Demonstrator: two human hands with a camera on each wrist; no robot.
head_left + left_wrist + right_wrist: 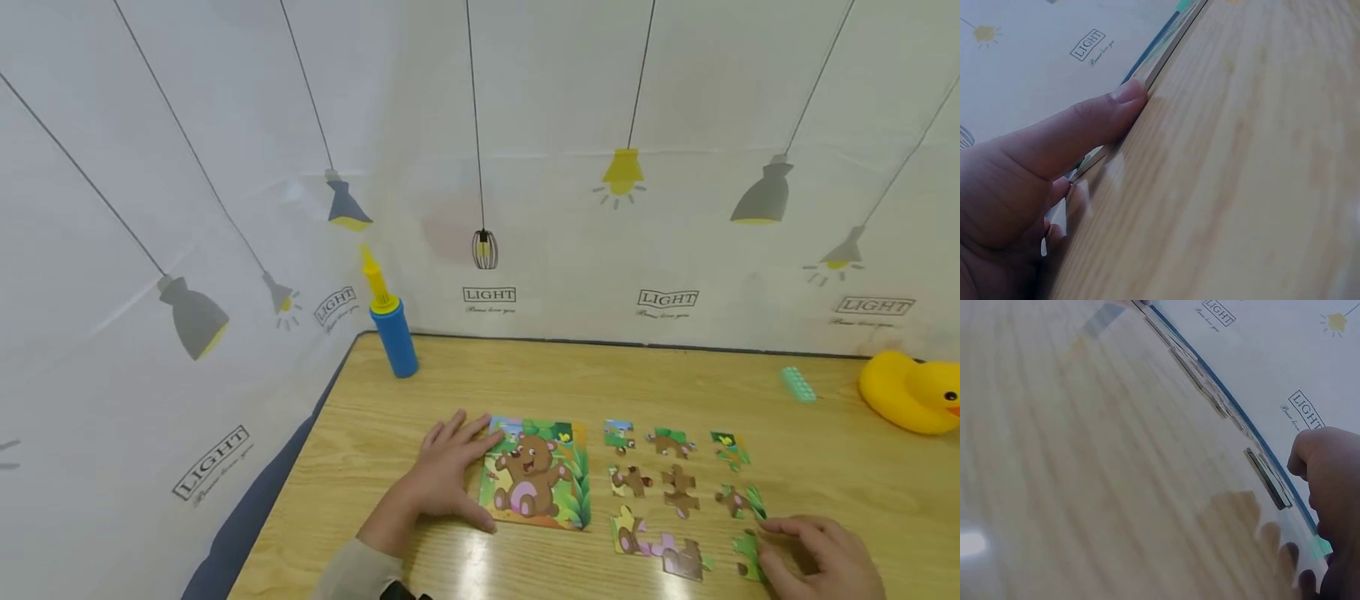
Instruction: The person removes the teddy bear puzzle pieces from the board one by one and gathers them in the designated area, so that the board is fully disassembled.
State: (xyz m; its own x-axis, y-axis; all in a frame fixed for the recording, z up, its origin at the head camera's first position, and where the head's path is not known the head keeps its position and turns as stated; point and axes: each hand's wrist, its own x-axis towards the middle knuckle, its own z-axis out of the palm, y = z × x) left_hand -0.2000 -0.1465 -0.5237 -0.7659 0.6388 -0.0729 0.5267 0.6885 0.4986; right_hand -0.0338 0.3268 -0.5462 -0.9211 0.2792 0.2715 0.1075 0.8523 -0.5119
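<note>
My left hand point(450, 471) lies at the left side of a square bear puzzle picture point(536, 475), fingers spread at its upper left edge and thumb near its lower left corner. In the left wrist view the thumb point(1094, 122) is against the picture board's edge. Loose puzzle pieces lie in rows to the right, among them a brown bear piece point(681, 492) and a purple and brown one point(681, 558). My right hand point(821, 554), fingers loosely bent, hovers beside the green lower right piece point(747, 554). Nothing shows between its fingers.
A blue and yellow hand pump point(395, 342) stands at the back left of the wooden table point(570, 375). At the back right are a mint-green block point(798, 384) and a yellow rubber duck point(907, 392). A sheet printed with lamps point(555, 208) hangs behind the table.
</note>
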